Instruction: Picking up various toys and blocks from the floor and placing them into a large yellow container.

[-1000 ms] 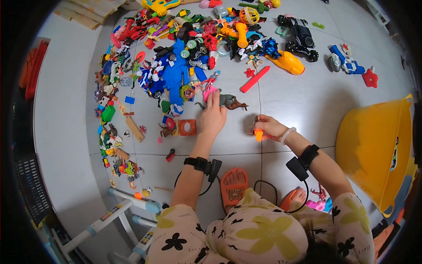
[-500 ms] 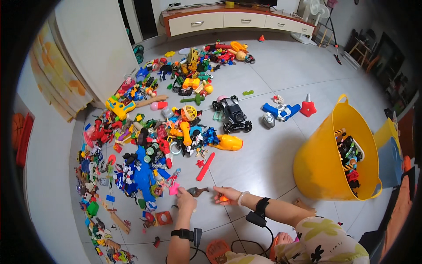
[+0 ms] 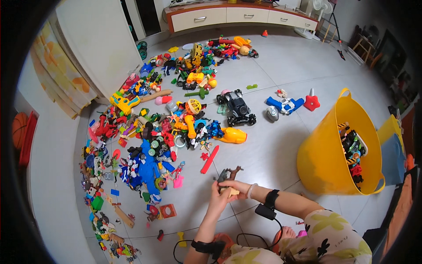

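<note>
My left hand (image 3: 215,200) and my right hand (image 3: 241,188) meet over the floor in front of me, fingers closed around small toys. A dark grey toy figure (image 3: 223,175) and a brown toy animal (image 3: 235,172) stick out beyond the fingers. A cream-coloured toy piece (image 3: 232,191) shows between the hands. Which fingers grip which toy is partly hidden. Left of my hands lies a pink toy piece (image 3: 178,181), with a red stick (image 3: 210,159) farther ahead.
A large toy heap (image 3: 149,169) spreads over the left floor. Nearer the middle are a black toy car (image 3: 239,108) and a blue-white toy gun (image 3: 285,105). A yellow tub (image 3: 318,163) holding toys stands right. Black cables (image 3: 250,235) run near my feet.
My hands have come together from apart. My left hand moved right, off the pink piece, and the brown animal and cream piece now show at the hands. The view shifted slightly.
</note>
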A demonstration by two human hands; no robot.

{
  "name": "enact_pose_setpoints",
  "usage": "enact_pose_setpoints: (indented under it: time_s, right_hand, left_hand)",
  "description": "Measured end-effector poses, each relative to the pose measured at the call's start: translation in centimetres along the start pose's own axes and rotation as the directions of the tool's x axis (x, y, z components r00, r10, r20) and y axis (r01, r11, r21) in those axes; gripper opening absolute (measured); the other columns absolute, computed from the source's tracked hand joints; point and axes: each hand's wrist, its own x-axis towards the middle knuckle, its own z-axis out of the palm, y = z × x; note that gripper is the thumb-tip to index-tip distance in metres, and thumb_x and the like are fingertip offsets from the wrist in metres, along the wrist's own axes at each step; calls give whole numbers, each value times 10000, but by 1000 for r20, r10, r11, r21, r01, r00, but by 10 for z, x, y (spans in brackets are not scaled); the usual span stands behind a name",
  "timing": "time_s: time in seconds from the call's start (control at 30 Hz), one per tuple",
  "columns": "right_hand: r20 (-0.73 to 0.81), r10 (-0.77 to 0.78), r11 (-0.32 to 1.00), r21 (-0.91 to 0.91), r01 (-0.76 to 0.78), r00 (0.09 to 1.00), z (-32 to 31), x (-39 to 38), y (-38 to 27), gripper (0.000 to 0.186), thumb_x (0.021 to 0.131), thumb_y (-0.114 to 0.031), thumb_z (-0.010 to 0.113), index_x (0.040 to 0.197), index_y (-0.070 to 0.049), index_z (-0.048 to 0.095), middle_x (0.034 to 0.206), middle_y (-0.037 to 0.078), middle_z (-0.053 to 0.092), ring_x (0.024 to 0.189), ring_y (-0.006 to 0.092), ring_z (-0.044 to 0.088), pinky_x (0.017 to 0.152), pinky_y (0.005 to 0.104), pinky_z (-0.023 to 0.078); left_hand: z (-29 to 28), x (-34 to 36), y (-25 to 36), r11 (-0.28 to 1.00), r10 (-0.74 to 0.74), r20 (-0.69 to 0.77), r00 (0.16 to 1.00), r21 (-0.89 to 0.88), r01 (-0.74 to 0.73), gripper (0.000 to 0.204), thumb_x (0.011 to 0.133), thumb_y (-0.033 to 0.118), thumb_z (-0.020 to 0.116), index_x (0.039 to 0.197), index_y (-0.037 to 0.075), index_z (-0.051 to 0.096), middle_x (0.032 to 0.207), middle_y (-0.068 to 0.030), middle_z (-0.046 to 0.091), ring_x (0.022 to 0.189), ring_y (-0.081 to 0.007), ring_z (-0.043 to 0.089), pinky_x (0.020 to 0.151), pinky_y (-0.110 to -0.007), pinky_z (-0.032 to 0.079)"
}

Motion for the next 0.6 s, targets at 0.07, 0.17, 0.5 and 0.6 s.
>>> enact_pose_setpoints:
  time_s: [0.07,0.17,0.5,0.6]
  right_hand:
    - [-22,46,996,78,-44,999,-4,4,2,303,842,-438,613,942,-154,638,838,-20,643,636,113,599,546,221,480]
    - [43,51,987,150,-56,998,-18,-7,-2,256,833,-412,588,883,-165,631,772,-15,633,561,103,548,443,213,385]
    - [-213,-266,932,194,308,940,23,-114,-79,350,804,-310,594,1037,-50,580,860,113,639,731,231,641,719,374,554]
    - [-281,-526,796,172,581,803,26,-174,-108,349,813,-302,605,1038,-39,554,846,116,584,653,216,599,614,317,549]
  left_hand:
    - [-3,-2,-5,993,119,6,993,-22,-119,705,891,191,600,1392,-84,187,1225,-209,481,1060,-229,550,860,-312,476]
    - [-5,-13,31,990,126,3,992,61,-126,767,866,218,638,1396,-97,182,1238,-215,469,1059,-231,548,845,-308,480]
    - [-240,76,80,281,515,-424,745,905,320,1050,675,464,773,1442,41,196,1436,-250,244,1342,-438,194,942,-662,334]
    - [-223,93,85,88,253,-438,863,898,430,1170,578,527,823,1453,97,177,1433,-220,240,1384,-405,101,908,-663,397]
